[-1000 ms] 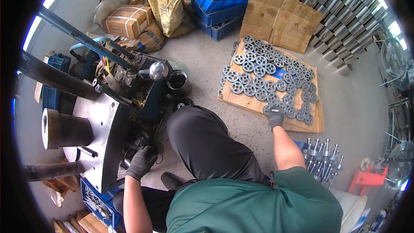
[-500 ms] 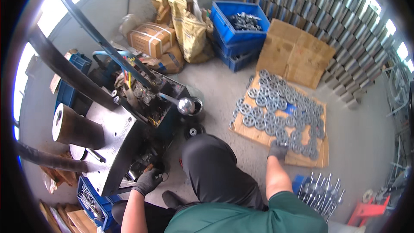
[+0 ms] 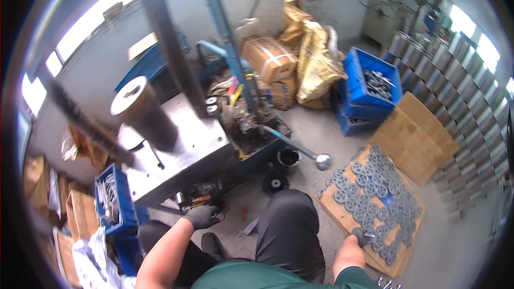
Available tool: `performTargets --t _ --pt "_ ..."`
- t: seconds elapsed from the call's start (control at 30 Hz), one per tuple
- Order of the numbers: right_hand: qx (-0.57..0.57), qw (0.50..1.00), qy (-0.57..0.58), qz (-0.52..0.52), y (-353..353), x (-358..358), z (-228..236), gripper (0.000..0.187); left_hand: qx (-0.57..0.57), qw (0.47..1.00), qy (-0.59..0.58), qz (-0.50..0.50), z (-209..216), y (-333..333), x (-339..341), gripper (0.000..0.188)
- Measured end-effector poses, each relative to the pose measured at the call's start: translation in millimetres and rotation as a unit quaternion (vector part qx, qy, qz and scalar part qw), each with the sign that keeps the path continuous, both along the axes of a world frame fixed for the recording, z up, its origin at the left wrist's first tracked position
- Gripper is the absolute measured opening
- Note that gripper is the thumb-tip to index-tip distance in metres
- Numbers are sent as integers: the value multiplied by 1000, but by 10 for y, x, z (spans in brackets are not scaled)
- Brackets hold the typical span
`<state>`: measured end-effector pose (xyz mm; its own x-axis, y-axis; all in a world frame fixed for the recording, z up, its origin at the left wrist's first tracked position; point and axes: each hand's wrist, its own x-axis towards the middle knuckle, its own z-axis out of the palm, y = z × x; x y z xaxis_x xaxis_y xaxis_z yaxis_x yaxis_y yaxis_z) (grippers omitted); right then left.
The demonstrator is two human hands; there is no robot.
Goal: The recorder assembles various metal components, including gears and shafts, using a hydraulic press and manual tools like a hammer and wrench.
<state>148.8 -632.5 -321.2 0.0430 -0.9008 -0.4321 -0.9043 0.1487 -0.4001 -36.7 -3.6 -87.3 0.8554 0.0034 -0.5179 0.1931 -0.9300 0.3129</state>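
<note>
"Which hand is nearer the grey spoked wheels (image 3: pixel 369 189)?"

"My right hand (image 3: pixel 358 236), just beside them at the near edge of the cardboard sheet (image 3: pixel 330 205); they lie flat, mostly ahead of it, round, with no long axis."

"And the other?"

"Well apart: my left hand (image 3: pixel 202 217) curls near the metal tabletop (image 3: pixel 195 132). I cannot tell whether either grips anything; blur and angle hide it."
</note>
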Motion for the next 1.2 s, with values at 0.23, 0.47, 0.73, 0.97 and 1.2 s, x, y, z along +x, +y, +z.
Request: performTargets --t 0.23,0.47,0.73,0.97,1.2 --pt "48 964 -13 262 963 571 184 41 -2 1000 -17 13 -115 -4 132 45" --pt "72 882 -34 465 1558 1034 548 37 2 999 -41 -7 281 -236 133 43" --pt "107 801 -51 586 1703 1244 596 32 -107 988 -111 2 473 -434 -83 38" --pt "120 701 -49 702 1990 1436 829 28 -41 993 -102 -31 366 -504 64 43" --pt "125 609 -52 781 2116 1553 1158 24 -29 989 -137 -48 336 -455 175 43"
